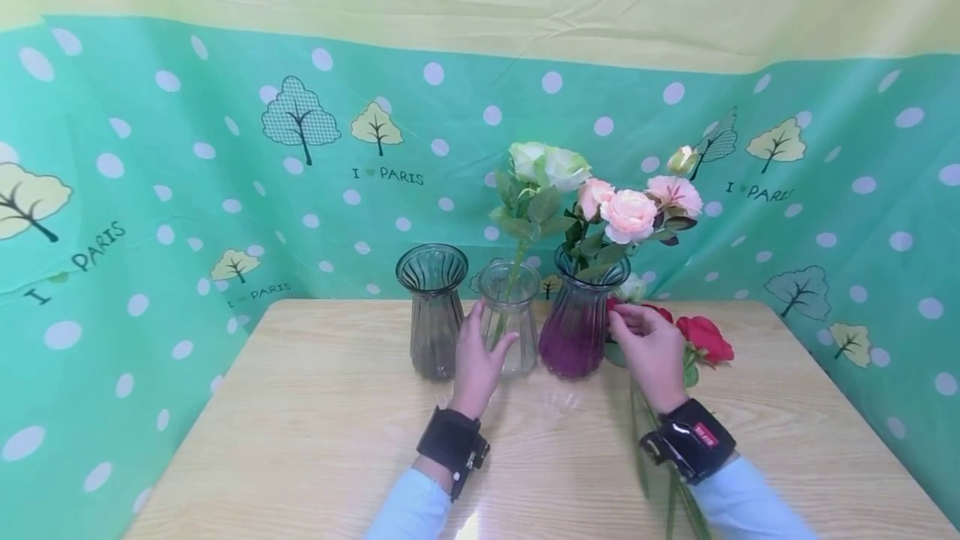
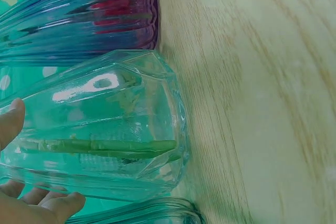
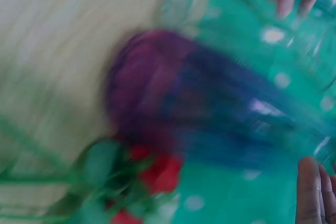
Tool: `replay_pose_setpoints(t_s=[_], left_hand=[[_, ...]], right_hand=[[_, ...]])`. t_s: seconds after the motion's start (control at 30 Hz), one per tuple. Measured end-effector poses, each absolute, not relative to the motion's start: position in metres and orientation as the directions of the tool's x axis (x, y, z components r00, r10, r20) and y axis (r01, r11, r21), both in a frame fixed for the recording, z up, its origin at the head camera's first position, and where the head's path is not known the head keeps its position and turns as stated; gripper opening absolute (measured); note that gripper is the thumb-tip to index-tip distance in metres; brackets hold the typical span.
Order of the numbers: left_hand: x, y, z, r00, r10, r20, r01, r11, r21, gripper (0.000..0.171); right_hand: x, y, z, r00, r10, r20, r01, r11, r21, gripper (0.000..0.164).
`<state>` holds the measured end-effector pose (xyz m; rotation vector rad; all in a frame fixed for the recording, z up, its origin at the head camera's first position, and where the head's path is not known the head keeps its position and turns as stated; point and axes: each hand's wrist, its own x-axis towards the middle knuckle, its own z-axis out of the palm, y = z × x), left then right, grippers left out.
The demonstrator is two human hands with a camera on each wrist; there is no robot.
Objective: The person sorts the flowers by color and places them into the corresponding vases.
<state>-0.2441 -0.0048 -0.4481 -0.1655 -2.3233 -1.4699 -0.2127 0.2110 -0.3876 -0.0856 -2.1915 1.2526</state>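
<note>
Around the clear glass vase (image 1: pixel 517 340), my left hand (image 1: pixel 478 361) has its fingers along the left side and its thumb spread in front. Inside that vase stands a green stem (image 2: pixel 110 146) topped by white-green roses (image 1: pixel 547 165). My right hand (image 1: pixel 652 352) is beside the purple-bottomed vase (image 1: pixel 573 332), fingers extended near its right wall; whether they touch it is unclear. Pink flowers (image 1: pixel 630 215) stand in this vase. Below the right hand lie red roses (image 1: pixel 705 338), partly hidden by it. The right wrist view is blurred.
A grey glass vase (image 1: pixel 432 323) without flowers stands left of the clear one. Long green stems (image 1: pixel 671 498) stretch toward the front edge of the wooden table (image 1: pixel 315 440). A green polka-dot cloth (image 1: pixel 225 148) hangs behind and at both sides.
</note>
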Motion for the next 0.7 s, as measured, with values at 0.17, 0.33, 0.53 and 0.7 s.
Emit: replay_pose_setpoints(t_s=[0.17, 0.33, 0.53, 0.7], left_hand=[[-0.244, -0.004, -0.449, -0.919, -0.105, 0.380, 0.296, 0.452, 0.842, 0.074], [-0.245, -0.004, -0.449, -0.916, -0.108, 0.386, 0.300, 0.454, 0.839, 0.074], [-0.247, -0.004, -0.449, -0.916, -0.107, 0.387, 0.302, 0.451, 0.840, 0.074], [-0.248, -0.004, -0.451, -0.912, -0.101, 0.399, 0.313, 0.458, 0.832, 0.074]], right_hand=[[-0.212, 0.242, -0.407, -0.828, 0.361, 0.430, -0.127, 0.625, -0.770, 0.022], [-0.214, 0.262, -0.424, -0.864, 0.361, 0.350, -0.032, 0.656, -0.754, 0.025], [-0.227, 0.276, -0.442, -0.913, 0.322, 0.250, 0.049, 0.694, -0.719, 0.027], [-0.238, 0.277, -0.452, -0.938, 0.295, 0.183, 0.089, 0.713, -0.696, 0.029]])
